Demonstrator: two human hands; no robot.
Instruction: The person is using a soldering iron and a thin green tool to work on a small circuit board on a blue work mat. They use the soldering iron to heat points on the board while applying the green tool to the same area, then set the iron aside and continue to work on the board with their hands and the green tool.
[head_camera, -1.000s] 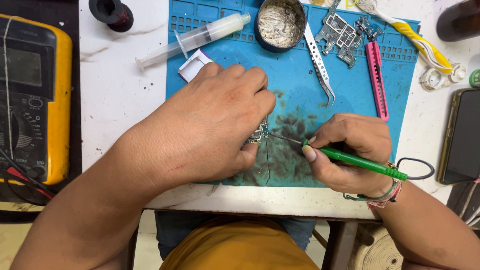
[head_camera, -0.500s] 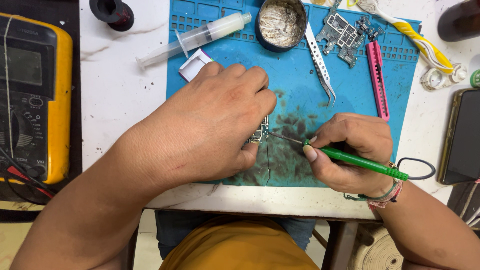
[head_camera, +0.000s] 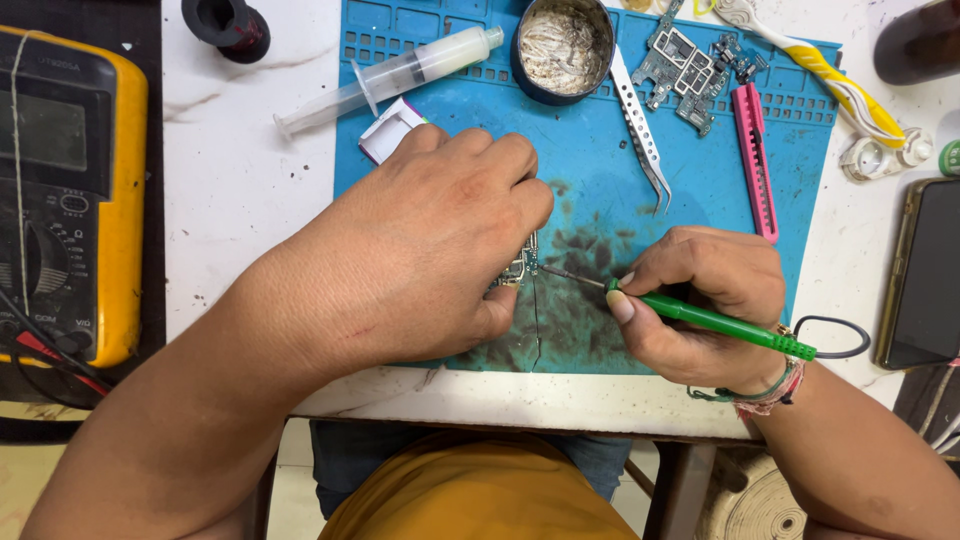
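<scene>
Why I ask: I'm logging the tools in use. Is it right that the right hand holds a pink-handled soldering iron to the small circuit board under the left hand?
Not quite: the soldering iron in the right hand has a green handle, as the head view shows. Its tip does meet the small circuit board under the left hand.

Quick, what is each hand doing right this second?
Left hand: closed down on a small circuit board, pinning it to the blue mat.
Right hand: closed around a green soldering iron, tip at the board.
</scene>
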